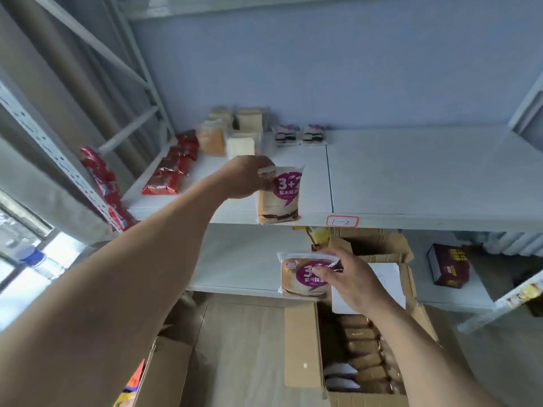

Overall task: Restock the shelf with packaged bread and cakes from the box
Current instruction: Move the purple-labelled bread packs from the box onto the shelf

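Pinching the top edge of a purple-labelled bread packet (280, 198), the left hand (245, 177) stands it upright at the front lip of the white shelf (411, 177), just left of the red-bordered label (342, 221). Below that label, the right hand (352, 282) has its fingers closed on a second packet (302, 274) above the open cardboard box (302, 345). Right of the label the shelf board lies bare; red packets (173, 168) and more bread (235, 133) sit far left and behind.

We see glossy plastic wrap on both bread packs (280, 195) (302, 274), shiny red foil-like wrappers (170, 174) at the left, matt brown cardboard on the open box (302, 348), and a smooth, matt painted-metal shelf (411, 177) with a paper label (342, 221).
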